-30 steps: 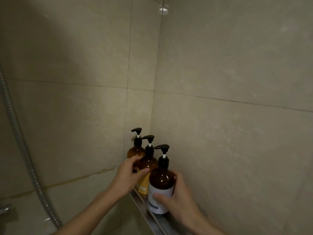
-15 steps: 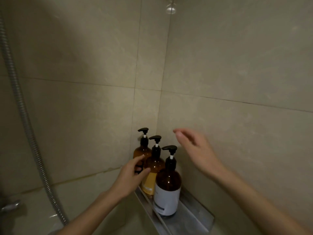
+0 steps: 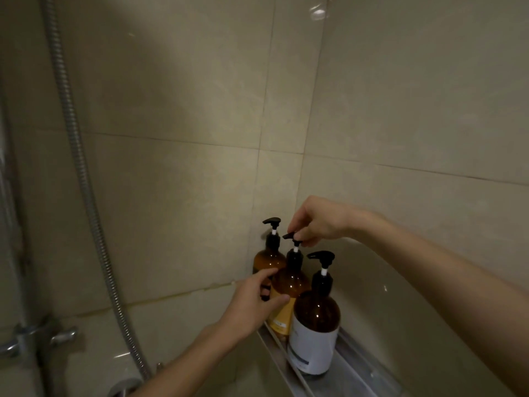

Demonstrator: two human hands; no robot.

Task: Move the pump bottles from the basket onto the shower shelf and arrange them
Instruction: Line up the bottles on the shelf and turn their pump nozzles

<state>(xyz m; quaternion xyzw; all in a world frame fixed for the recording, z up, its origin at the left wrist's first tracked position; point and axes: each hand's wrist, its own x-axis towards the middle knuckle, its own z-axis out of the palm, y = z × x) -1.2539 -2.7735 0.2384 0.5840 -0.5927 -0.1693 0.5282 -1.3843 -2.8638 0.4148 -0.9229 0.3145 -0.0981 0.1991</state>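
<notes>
Pump bottles stand three in a row on the metal shower shelf (image 3: pixel 352 376), low and right of centre in the frame, tucked into the corner where the two tiled walls meet. The right hand (image 3: pixel 320 220) comes in from the right edge and hangs over the middle bottle (image 3: pixel 289 285), its fingertips pinched on the black pump head at the top. The left hand (image 3: pixel 254 303) reaches up from the bottom of the frame and wraps the same bottle's amber body, thumb across its front and fingers curled round the far side, between it and the back bottle (image 3: pixel 267 260). The middle bottle carries a yellow label low down and stands upright. The back bottle sits nearest the corner, just beside it, its pump spout pointing left. The front bottle (image 3: pixel 315 333), darker with a white label, stands free of both hands, nearest the lower edge. Down the left side of the frame runs a ribbed metal shower hose (image 3: pixel 83 179), with tap fittings (image 3: pixel 37 338) dim in the lower left corner.
</notes>
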